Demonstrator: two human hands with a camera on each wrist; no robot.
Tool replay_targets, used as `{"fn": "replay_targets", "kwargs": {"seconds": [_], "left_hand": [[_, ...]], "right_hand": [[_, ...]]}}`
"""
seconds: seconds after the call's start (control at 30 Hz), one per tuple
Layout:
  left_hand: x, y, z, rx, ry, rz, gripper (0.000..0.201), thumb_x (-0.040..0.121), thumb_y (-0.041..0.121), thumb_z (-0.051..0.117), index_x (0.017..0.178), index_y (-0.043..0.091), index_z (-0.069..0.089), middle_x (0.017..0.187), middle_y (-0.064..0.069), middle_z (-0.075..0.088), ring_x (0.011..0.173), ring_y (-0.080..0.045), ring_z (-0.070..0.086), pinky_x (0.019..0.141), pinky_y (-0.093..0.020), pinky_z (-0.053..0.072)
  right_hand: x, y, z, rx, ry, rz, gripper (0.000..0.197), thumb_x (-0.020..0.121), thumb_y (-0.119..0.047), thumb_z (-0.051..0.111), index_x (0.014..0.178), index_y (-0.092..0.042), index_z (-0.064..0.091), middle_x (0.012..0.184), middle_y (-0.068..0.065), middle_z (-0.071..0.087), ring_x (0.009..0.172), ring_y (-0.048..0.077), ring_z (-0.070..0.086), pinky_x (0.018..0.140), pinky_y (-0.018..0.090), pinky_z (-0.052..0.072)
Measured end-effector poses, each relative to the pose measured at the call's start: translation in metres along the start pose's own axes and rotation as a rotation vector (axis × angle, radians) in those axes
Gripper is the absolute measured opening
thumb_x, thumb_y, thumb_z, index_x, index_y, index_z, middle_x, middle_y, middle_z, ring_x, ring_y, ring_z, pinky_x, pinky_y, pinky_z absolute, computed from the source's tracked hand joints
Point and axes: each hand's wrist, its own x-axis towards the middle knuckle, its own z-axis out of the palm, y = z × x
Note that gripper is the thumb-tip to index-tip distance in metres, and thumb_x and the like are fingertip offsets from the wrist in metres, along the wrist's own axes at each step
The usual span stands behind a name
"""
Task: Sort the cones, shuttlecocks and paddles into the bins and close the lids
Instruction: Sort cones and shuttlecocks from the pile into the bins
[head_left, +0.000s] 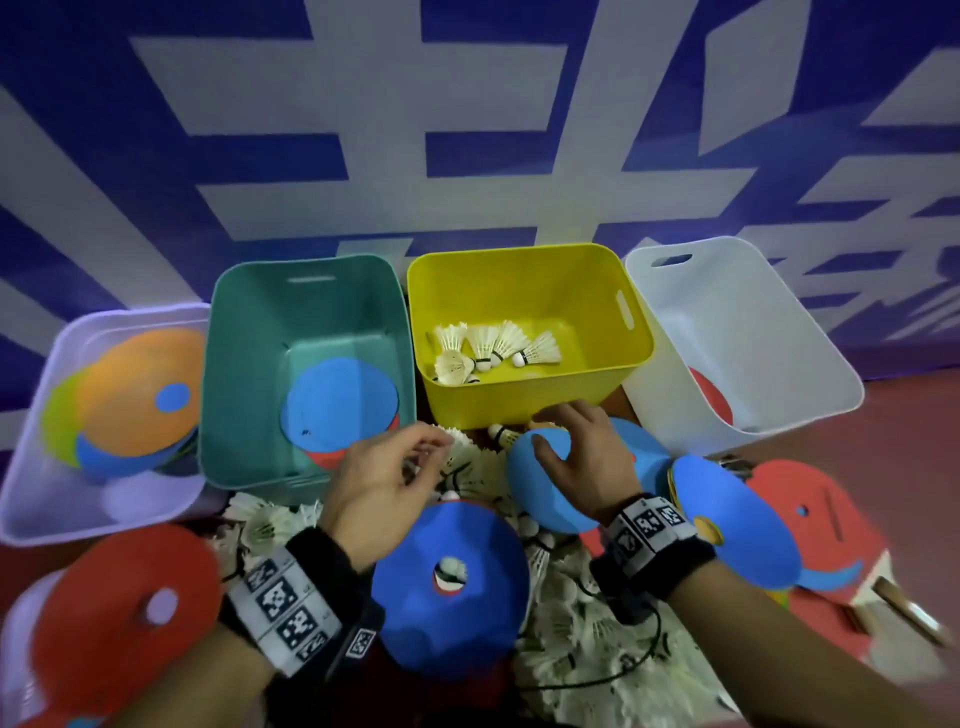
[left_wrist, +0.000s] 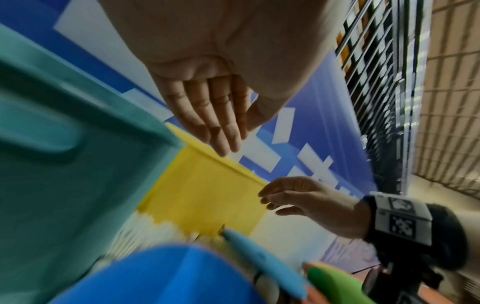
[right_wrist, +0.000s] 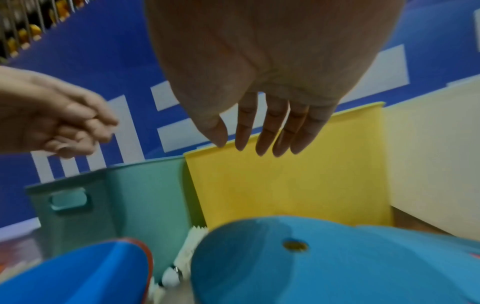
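Four open bins stand in a row. The lavender bin (head_left: 31, 415) holds stacked cones. The teal bin (head_left: 244, 364) holds a blue cone over a red one. The yellow bin (head_left: 524, 257) holds several shuttlecocks (head_left: 488, 348). The white bin (head_left: 753, 291) holds a red paddle (head_left: 711, 395). My right hand (head_left: 556, 421) hovers with straight fingers over a blue cone (head_left: 540, 499), its thumb at the cone's top, gripping nothing (right_wrist: 259, 144). My left hand (head_left: 431, 452) hangs loosely curled and empty above the loose shuttlecock pile (head_left: 587, 623), in front of the teal bin (left_wrist: 64, 164).
A blue cone (head_left: 452, 613) with a shuttlecock in its hole lies near me, and a red cone (head_left: 119, 608) at the left. More blue cones (head_left: 737, 525) and red paddles (head_left: 821, 509) lie at the right. A blue-and-white banner wall (head_left: 467, 130) backs the bins.
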Motion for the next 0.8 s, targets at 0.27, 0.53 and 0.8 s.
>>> {"fn": "replay_targets", "kwargs": {"seconds": [0.27, 0.53, 0.8], "left_hand": [[-0.077, -0.083, 0.025, 0.271, 0.002, -0.317, 0.026, 0.094, 0.018, 0.063, 0.119, 0.020, 0.069, 0.117, -0.003, 0.070, 0.105, -0.025, 0.064, 0.085, -0.028, 0.045], [-0.110, -0.123, 0.016, 0.385, 0.023, -0.429, 0.032, 0.093, 0.017, 0.059, 0.124, 0.023, 0.065, 0.122, 0.000, 0.063, 0.110, -0.025, 0.061, 0.092, -0.034, 0.048], [-0.110, -0.128, 0.013, 0.437, 0.054, -0.444, 0.034, 0.089, 0.027, 0.066, 0.122, 0.029, 0.065, 0.120, 0.006, 0.061, 0.105, -0.020, 0.062, 0.085, -0.032, 0.051]], "right_hand": [[-0.041, 0.034, 0.017, -0.223, -0.466, 0.176, 0.096, 0.066, -0.082, 0.053, 0.146, -0.031, 0.040, 0.143, 0.001, 0.046, 0.131, 0.031, 0.041, 0.106, 0.046, 0.041], [-0.048, 0.029, 0.022, -0.274, -0.476, 0.157, 0.078, 0.080, -0.044, 0.074, 0.148, -0.029, 0.039, 0.151, 0.004, 0.040, 0.136, 0.032, 0.038, 0.109, 0.043, 0.037], [-0.046, 0.010, 0.013, -0.178, -0.135, 0.039, 0.039, 0.097, -0.044, 0.038, 0.126, -0.034, 0.064, 0.105, 0.003, 0.074, 0.095, 0.031, 0.068, 0.070, 0.040, 0.054]]}}
